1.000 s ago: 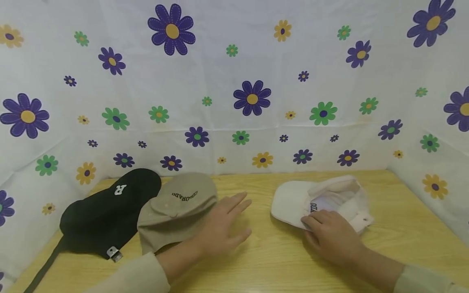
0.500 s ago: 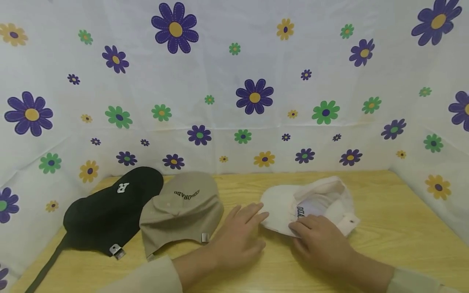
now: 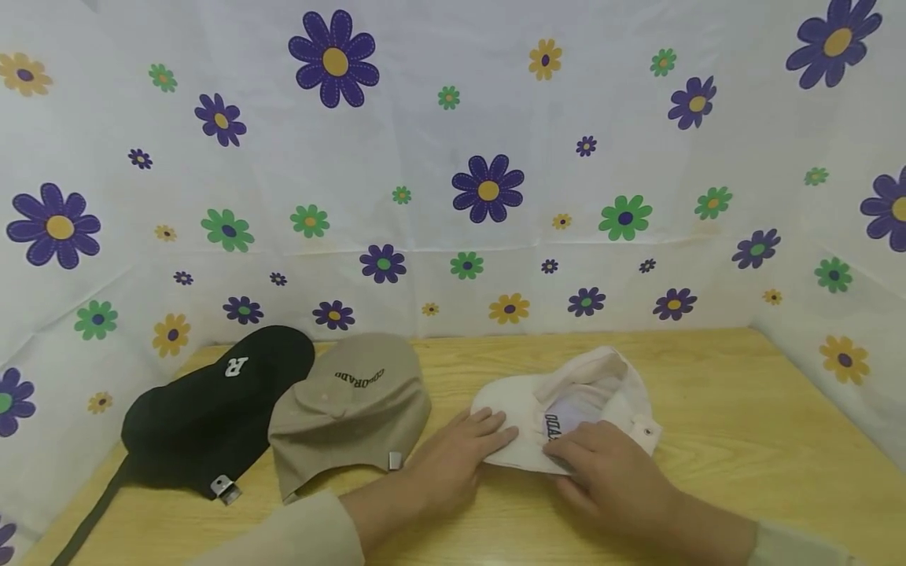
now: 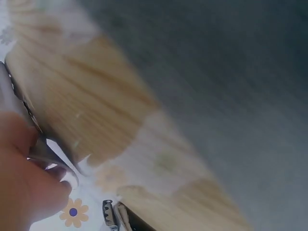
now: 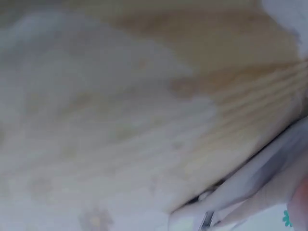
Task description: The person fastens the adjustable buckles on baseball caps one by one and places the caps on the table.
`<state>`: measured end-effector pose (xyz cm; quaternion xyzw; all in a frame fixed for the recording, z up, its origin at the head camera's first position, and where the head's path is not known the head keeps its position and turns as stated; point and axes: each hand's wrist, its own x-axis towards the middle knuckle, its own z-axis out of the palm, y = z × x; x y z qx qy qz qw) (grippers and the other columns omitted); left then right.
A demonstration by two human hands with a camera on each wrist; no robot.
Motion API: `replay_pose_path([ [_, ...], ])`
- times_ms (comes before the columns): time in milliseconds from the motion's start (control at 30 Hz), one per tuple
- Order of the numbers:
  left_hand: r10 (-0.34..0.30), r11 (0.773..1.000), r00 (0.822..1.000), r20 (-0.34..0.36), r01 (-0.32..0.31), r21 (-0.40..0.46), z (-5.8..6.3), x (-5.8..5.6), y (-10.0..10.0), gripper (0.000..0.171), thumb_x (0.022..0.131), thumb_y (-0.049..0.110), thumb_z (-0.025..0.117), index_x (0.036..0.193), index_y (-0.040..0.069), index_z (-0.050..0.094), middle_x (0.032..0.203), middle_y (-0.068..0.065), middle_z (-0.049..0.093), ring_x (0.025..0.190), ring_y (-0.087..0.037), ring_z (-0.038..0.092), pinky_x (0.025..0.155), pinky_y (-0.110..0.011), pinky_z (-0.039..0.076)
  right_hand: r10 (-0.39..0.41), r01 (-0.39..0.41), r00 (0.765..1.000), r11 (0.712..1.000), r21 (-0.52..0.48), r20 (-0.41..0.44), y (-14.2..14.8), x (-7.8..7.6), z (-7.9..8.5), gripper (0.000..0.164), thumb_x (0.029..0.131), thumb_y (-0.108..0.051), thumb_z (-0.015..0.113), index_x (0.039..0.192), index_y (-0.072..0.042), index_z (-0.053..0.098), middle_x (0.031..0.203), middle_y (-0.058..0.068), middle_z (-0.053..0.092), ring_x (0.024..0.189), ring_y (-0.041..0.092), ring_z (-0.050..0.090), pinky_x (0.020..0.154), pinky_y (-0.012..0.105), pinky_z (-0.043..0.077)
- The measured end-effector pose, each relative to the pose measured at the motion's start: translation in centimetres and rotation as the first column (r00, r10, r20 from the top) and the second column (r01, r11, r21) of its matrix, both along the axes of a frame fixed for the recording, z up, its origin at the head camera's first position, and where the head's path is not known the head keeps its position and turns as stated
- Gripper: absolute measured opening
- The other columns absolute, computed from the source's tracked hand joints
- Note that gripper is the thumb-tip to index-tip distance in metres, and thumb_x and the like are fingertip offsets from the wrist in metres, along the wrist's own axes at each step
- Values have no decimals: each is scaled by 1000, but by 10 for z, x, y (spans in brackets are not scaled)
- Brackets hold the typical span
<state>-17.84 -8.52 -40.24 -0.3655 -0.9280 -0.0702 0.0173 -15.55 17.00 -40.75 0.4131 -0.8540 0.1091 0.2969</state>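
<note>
A white cap lies on its side between my hands in the head view, brim to the left, its inside and part of some dark lettering facing me. On the brim's left edge rest the fingers of my left hand; its thumb is hidden from above. My right hand grips the cap's near edge where the brim joins the crown, fingertips inside the opening. The left wrist view has my left hand curled at the brim. In the right wrist view, the cap's pale rim shows beside a bit of my hand.
A tan cap lettered COLORADO lies left of my left hand, partly over a black cap with a white R. Its strap trails toward the near left. A flowered white cloth walls the back and sides of the wooden table.
The white cap has slid leftward with my right hand. My left hand has moved from beside the tan cap to the right and now holds the white cap's brim.
</note>
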Motion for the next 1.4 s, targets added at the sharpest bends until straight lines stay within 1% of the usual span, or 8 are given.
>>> replay_pose_path([
  [67,11,1000,1000,25,-11,3,0,0,1,69,86,-3,55,150,20,46,156,-8,42,146,-27,38,120,-44,28,-30,30,999,999,40,17,2,-1,0,33,75,-27,78,105,-15,72,95,-7,70,88,11,62,82,32,50],
  [233,-17,1000,999,27,18,-10,-2,0,4,65,90,-1,51,152,17,42,158,-11,38,147,-29,34,119,-45,28,-104,92,990,989,111,99,9,3,-1,38,81,-32,76,115,-16,71,107,-5,72,101,15,64,93,38,49],
  [467,7,1000,1000,29,-7,11,-1,1,1,57,95,7,47,152,13,42,158,-11,38,147,-28,35,119,-48,29,-154,147,943,988,45,296,2,8,5,31,88,-23,70,118,-14,71,112,-5,71,106,15,63,98,42,46],
  [633,18,1000,1000,13,-19,14,-2,1,0,55,96,10,48,151,12,43,157,-10,40,146,-27,37,118,-48,30,-186,193,927,981,11,327,-5,10,5,31,87,-19,68,117,-14,70,112,-4,71,108,15,63,100,42,46],
  [867,11,999,1000,-2,-11,33,-3,3,2,54,93,9,52,147,9,48,154,-10,46,144,-27,41,117,-48,32,-245,300,873,952,-67,422,-16,20,3,31,86,-16,68,117,-14,71,116,-4,72,111,18,64,101,46,46],
  [1100,15,1000,1000,-7,-15,2,-1,3,1,54,93,9,52,147,9,48,154,-10,46,144,-26,41,118,-47,31,-287,269,930,957,105,230,-17,21,3,36,87,-24,69,121,-14,67,117,-1,70,110,19,64,99,43,47],
  [1300,5,1000,1000,-23,-5,1,1,1,0,52,94,9,52,145,7,48,153,-9,47,144,-26,41,118,-47,31,-274,248,945,957,151,181,-13,16,3,38,86,-23,68,122,-9,65,113,2,71,107,20,66,95,41,50],
  [1400,-1,1000,999,-35,1,-2,0,1,1,54,91,5,52,145,8,49,152,-8,48,143,-26,42,118,-47,32,-274,247,948,955,167,164,-12,18,1,33,83,-20,70,114,-9,65,107,2,70,102,21,67,93,40,51],
])
